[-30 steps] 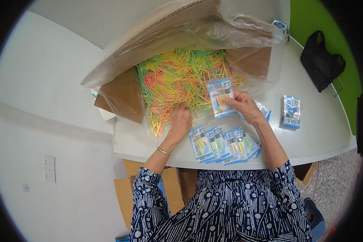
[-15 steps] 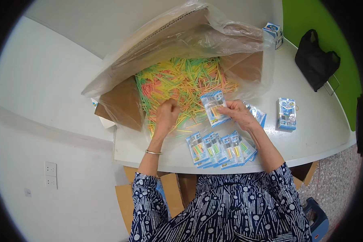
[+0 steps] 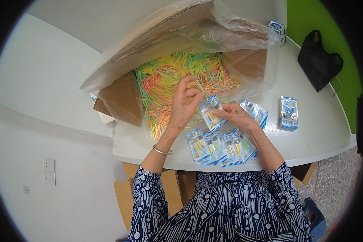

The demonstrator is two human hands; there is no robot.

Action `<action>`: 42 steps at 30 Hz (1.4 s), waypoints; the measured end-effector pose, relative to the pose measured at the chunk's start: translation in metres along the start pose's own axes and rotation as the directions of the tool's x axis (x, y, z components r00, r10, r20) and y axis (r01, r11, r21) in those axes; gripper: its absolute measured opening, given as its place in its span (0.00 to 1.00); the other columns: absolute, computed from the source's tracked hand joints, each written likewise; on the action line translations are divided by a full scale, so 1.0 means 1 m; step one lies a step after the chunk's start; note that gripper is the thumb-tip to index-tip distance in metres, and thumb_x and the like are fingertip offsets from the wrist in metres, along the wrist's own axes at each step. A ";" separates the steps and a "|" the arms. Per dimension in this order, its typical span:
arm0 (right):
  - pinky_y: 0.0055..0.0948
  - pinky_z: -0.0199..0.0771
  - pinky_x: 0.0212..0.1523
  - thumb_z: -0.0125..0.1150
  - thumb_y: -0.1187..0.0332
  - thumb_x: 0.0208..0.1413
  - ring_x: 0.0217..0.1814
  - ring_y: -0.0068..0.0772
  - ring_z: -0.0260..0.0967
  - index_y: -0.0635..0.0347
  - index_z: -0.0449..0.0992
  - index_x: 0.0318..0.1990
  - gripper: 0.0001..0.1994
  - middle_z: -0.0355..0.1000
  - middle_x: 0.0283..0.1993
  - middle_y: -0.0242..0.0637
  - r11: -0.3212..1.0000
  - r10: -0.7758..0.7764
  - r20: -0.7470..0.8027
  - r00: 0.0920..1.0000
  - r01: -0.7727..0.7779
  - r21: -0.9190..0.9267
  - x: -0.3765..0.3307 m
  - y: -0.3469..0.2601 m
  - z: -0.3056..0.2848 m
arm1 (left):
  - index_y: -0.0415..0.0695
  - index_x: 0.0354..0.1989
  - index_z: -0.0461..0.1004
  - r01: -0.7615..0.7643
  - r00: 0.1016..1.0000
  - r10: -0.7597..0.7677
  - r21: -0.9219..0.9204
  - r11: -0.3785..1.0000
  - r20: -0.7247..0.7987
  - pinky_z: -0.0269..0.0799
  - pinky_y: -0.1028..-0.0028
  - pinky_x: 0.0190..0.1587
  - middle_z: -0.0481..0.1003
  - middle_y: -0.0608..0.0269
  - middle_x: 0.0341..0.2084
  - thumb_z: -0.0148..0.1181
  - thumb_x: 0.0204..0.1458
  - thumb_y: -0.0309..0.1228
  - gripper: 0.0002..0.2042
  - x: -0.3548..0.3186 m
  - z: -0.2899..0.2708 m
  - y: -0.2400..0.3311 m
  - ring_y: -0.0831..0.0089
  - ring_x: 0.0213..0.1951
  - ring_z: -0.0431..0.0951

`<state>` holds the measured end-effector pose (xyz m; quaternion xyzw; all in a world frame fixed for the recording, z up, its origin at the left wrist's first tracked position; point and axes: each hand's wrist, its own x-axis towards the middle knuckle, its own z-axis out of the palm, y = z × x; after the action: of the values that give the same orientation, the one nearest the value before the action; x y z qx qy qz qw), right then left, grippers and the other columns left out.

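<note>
My right hand pinches a small clear packet with blue-and-white striped ends and coloured sticks inside. At its upper end, my left hand has curled fingers with a thin green stick at the fingertips, pointing down toward the packet's top edge. Behind both hands, a heap of thin pink, yellow, green and orange sticks fills a plastic-lined cardboard box. Several similar packets lie overlapping by the table's front edge, below the held one. More packets lie just beyond my right hand.
The clear plastic liner spills over the box's sides onto the white table. On the right stand a stacked bundle of packets and a black bag. Another blue-and-white pack is at the back. Cardboard boxes show below the table.
My left hand has risen from the stick heap and moved right, to the packet's top, with a green stick at its fingertips. My right hand still holds the packet, slightly lower.
</note>
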<state>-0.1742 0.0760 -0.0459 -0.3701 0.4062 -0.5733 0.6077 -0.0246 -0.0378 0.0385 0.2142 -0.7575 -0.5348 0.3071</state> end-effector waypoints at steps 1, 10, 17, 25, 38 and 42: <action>0.16 0.70 0.40 0.60 0.64 0.57 0.37 0.15 0.71 0.66 0.76 0.44 0.14 0.77 0.38 0.31 1.000 0.008 0.001 1.000 -0.008 0.002 -0.001 -0.001 0.000 | 0.41 0.55 0.62 0.003 1.000 -0.003 0.000 1.000 0.000 0.67 0.79 0.40 0.76 0.68 0.25 0.59 0.52 0.23 0.22 -0.003 0.001 0.000 0.82 0.34 0.74; 0.16 0.71 0.40 0.60 0.64 0.57 0.37 0.15 0.71 0.66 0.76 0.45 0.14 0.77 0.39 0.32 0.999 -0.027 -0.069 0.997 0.029 0.028 -0.006 -0.001 -0.012 | 0.38 0.44 0.73 -0.017 0.995 0.045 0.296 0.955 -0.090 0.70 0.70 0.42 0.76 0.61 0.31 0.55 0.53 0.23 0.10 -0.012 -0.031 -0.022 0.73 0.37 0.75; 0.17 0.71 0.40 0.59 0.64 0.58 0.38 0.16 0.71 0.66 0.76 0.45 0.14 0.76 0.39 0.32 0.998 -0.054 -0.077 0.996 0.056 0.026 -0.001 0.002 -0.016 | 0.39 0.35 0.73 -0.678 0.733 0.191 0.724 0.128 0.653 0.64 0.69 0.44 0.69 0.57 0.38 0.53 0.43 0.25 0.10 -0.028 -0.030 -0.058 0.63 0.42 0.68; 0.19 0.72 0.42 0.59 0.65 0.57 0.39 0.18 0.72 0.65 0.76 0.46 0.14 0.77 0.41 0.34 1.000 -0.021 -0.084 0.996 0.022 0.007 0.000 0.005 -0.017 | 0.38 0.33 0.73 -0.637 0.770 0.224 0.736 0.229 0.597 0.64 0.67 0.44 0.70 0.55 0.39 0.55 0.44 0.26 0.08 -0.016 -0.041 -0.078 0.62 0.42 0.69; 0.20 0.71 0.43 0.59 0.64 0.57 0.39 0.18 0.72 0.65 0.76 0.46 0.14 0.77 0.40 0.33 0.995 -0.070 -0.163 0.984 0.081 0.059 -0.001 0.002 -0.032 | 0.36 0.38 0.72 -0.505 0.850 0.181 0.667 0.548 0.495 0.71 0.67 0.36 0.72 0.54 0.32 0.55 0.44 0.21 0.11 -0.016 -0.024 -0.064 0.59 0.36 0.73; 0.20 0.71 0.43 0.58 0.65 0.58 0.39 0.18 0.72 0.65 0.75 0.46 0.14 0.77 0.40 0.33 0.985 -0.127 -0.181 0.975 0.146 0.094 -0.003 0.000 -0.036 | 0.37 0.40 0.70 -0.685 0.726 0.191 0.670 0.285 0.661 0.70 0.68 0.42 0.71 0.55 0.30 0.54 0.39 0.21 0.15 -0.020 -0.001 -0.069 0.61 0.36 0.71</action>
<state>-0.2074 0.0798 -0.0595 -0.3127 0.4003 -0.6647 0.5478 -0.0102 -0.0485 -0.0309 -0.0171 -0.9948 0.0252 0.0977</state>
